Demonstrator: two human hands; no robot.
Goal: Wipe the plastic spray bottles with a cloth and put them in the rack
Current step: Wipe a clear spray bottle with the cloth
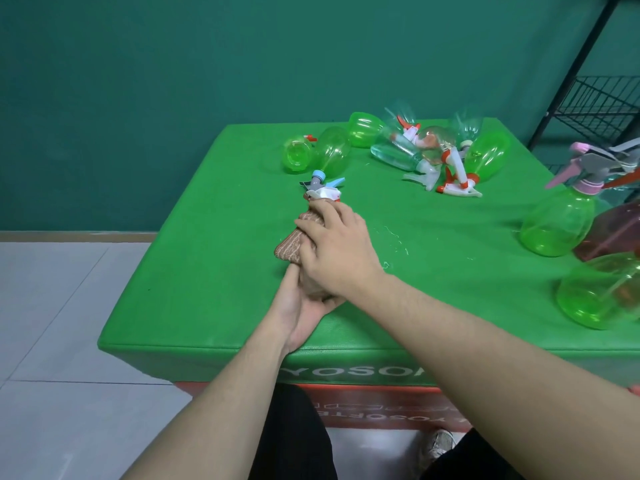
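Right hand [337,249] grip around cloth [294,242] — bottle [320,192] underneath, left hand [304,311] cradling.

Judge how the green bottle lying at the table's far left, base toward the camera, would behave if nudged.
The green bottle looks empty and thin-walled, so probably very light. It lies on its rounded side, so a nudge would likely roll it, though its trigger head may stop a full turn. The green table cover looks slightly textured, which may slow sliding.
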